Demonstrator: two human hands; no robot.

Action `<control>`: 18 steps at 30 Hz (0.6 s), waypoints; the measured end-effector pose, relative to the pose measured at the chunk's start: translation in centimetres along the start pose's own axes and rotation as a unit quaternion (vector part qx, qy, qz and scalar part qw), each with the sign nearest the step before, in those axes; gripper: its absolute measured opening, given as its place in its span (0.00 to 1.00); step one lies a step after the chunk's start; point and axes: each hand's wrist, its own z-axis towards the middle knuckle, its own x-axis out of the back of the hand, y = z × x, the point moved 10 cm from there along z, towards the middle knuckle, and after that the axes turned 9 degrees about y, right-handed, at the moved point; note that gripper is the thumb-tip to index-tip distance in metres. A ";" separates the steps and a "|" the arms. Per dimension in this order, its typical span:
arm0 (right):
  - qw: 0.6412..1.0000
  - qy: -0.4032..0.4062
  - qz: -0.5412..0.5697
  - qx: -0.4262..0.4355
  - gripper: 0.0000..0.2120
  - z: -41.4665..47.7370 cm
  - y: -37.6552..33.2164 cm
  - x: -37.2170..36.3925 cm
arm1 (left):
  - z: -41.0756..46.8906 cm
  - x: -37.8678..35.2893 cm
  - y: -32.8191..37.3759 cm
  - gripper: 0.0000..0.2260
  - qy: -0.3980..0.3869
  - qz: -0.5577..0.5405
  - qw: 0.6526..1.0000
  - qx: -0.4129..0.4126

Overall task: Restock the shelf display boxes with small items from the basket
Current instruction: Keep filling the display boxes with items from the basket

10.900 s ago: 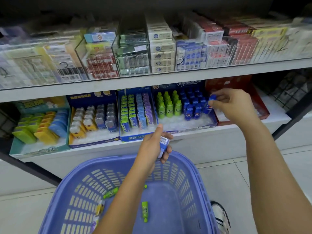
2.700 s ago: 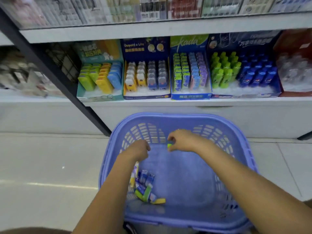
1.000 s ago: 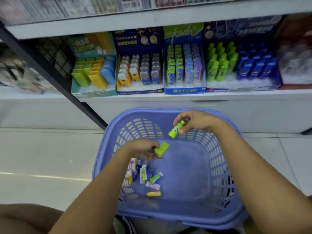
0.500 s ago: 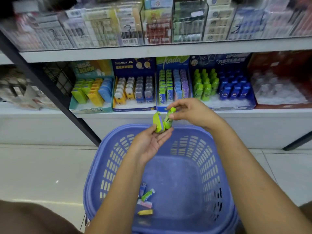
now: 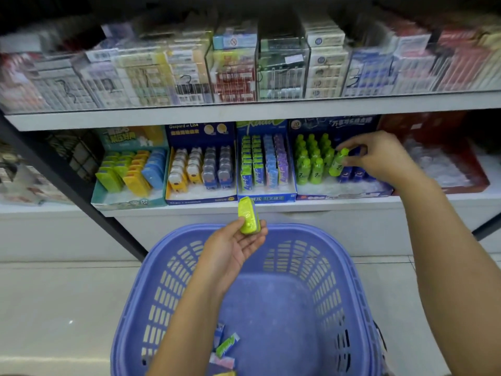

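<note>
My right hand [image 5: 379, 156] pinches a small green bottle [image 5: 337, 165] and holds it inside the blue display box [image 5: 344, 192], at the seam between its green bottles and blue bottles. My left hand [image 5: 233, 245] is palm up over the purple basket [image 5: 168, 256], fingers closed on a flat lime-green case [image 5: 248, 217]. A few small packets [image 5: 226, 348] lie on the basket floor, partly hidden by my left forearm.
Along the lower shelf [image 5: 311, 206] stand more display boxes: a teal one [image 5: 127, 203] with yellow, green and blue cases, a dark blue one [image 5: 200, 198], a blue one [image 5: 265, 198] with slim packs, and a red tray [image 5: 461, 185]. Clear bins of cartons fill the upper shelf.
My right hand has carried the green bottle from above the basket up and right into the blue display box. My left hand still holds the lime-green case over the basket.
</note>
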 end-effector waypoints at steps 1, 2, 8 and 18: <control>1.000 -0.016 -0.011 0.006 0.13 0.4 0.0 -0.6 | 0.0 0.1 0.0 0.10 0.001 0.001 1.000 -0.002; 0.999 -0.033 -0.019 0.007 0.13 0.7 0.1 -1.3 | 0.1 0.2 0.0 0.10 0.002 0.003 1.000 -0.003; 0.996 -0.083 -0.034 -0.013 0.13 1.7 0.8 -3.7 | 0.7 0.4 -0.6 0.09 0.007 0.012 1.000 0.004; 0.986 -0.121 -0.108 -0.036 0.16 1.7 1.0 -4.5 | 1.3 0.2 -0.6 0.05 0.006 0.033 0.999 -0.011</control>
